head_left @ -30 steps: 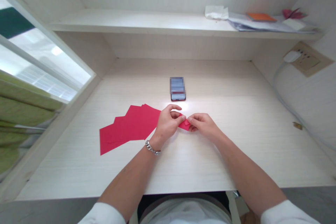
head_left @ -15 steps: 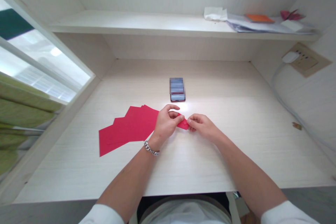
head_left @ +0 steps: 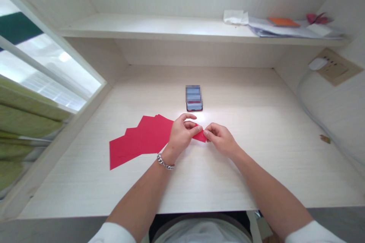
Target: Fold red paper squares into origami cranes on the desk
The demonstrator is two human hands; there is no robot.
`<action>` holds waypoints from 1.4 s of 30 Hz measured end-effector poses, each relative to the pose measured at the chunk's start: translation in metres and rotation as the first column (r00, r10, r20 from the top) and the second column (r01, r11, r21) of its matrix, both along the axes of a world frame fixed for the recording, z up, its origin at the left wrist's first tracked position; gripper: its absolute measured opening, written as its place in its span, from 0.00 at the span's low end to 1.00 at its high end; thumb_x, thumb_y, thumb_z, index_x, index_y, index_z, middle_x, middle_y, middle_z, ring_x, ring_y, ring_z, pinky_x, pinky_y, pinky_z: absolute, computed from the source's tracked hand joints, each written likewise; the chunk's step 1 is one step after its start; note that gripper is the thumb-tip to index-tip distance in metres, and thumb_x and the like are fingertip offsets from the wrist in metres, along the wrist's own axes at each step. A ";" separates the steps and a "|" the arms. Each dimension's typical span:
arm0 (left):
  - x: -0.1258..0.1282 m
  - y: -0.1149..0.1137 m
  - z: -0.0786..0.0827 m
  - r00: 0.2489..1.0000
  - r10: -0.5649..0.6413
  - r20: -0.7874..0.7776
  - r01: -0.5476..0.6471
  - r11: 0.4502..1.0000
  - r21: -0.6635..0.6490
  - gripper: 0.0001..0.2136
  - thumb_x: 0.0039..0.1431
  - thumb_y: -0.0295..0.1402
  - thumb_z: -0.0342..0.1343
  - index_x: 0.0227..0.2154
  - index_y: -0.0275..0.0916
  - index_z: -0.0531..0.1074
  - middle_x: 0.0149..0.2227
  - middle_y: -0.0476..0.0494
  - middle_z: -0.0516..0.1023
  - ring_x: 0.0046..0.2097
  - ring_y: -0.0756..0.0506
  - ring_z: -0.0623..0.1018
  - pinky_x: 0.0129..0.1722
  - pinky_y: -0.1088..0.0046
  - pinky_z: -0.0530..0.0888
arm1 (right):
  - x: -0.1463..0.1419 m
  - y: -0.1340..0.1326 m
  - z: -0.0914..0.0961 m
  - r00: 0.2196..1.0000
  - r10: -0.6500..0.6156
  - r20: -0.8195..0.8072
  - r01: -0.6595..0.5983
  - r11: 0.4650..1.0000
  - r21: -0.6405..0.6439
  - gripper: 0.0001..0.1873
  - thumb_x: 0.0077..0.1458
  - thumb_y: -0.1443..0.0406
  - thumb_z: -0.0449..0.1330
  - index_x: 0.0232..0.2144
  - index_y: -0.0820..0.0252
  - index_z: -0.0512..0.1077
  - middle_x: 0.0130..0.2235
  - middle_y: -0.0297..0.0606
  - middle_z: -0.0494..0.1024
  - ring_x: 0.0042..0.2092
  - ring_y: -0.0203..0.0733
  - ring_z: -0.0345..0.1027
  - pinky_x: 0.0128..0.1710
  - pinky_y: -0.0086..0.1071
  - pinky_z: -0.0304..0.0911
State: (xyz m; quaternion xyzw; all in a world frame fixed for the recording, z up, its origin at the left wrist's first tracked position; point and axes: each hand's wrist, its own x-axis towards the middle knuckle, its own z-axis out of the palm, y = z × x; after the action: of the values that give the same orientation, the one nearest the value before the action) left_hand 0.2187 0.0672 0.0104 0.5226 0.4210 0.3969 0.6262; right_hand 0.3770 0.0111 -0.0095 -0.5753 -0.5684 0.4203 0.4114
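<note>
A small folded piece of red paper (head_left: 201,136) is held just above the pale wooden desk (head_left: 256,152), pinched from both sides. My left hand (head_left: 181,133), with a metal bracelet at the wrist, grips its left end with curled fingers. Fingertips of my right hand (head_left: 220,138) pinch its right end. Most of the piece is hidden between the fingers. A fan of several red paper sheets (head_left: 139,140) lies flat on the desk just left of my left hand.
A phone (head_left: 194,99) lies on the desk just beyond the hands. The shelf (head_left: 159,29) above carries tissue, papers, an orange card (head_left: 283,21) and a pink folded shape (head_left: 317,18). A wall socket with a white plug (head_left: 318,63) and cable is at right; a window frame stands at left.
Both hands stay pinched on the small red piece, with only slight finger shifts. The view has drifted a little.
</note>
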 end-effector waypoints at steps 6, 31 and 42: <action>-0.003 0.003 -0.002 0.999 -0.040 0.018 0.040 0.999 -0.004 0.19 0.42 0.29 0.66 0.38 0.36 0.69 0.21 0.52 0.75 0.24 0.50 0.75 0.25 0.78 0.68 | -0.001 0.001 0.001 0.995 0.044 -0.090 -0.048 0.998 -0.041 0.10 0.55 0.59 0.57 0.28 0.60 0.70 0.26 0.32 0.71 0.29 0.36 0.64 0.29 0.29 0.57; -0.003 0.003 -0.004 1.000 -0.020 0.002 0.020 0.998 0.066 0.17 0.48 0.30 0.62 0.42 0.36 0.67 0.24 0.48 0.78 0.26 0.48 0.78 0.27 0.75 0.73 | 0.003 0.000 0.003 0.979 0.071 -0.189 -0.096 0.987 -0.129 0.08 0.52 0.61 0.60 0.28 0.61 0.71 0.24 0.34 0.74 0.27 0.36 0.67 0.29 0.30 0.61; 0.000 0.005 -0.009 0.988 -0.073 0.138 0.086 0.992 -0.092 0.19 0.51 0.39 0.62 0.44 0.35 0.69 0.26 0.45 0.79 0.28 0.47 0.78 0.31 0.70 0.75 | 0.001 0.005 0.005 0.947 -0.107 -0.303 0.052 0.981 -0.185 0.10 0.47 0.60 0.63 0.24 0.61 0.72 0.21 0.33 0.73 0.23 0.34 0.64 0.26 0.29 0.59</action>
State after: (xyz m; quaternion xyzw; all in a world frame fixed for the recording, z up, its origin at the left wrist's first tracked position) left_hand 0.2182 0.0719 0.0012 0.4796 0.3756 0.3850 0.6933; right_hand 0.3776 0.0163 -0.0041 -0.5581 -0.4335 0.5369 0.4608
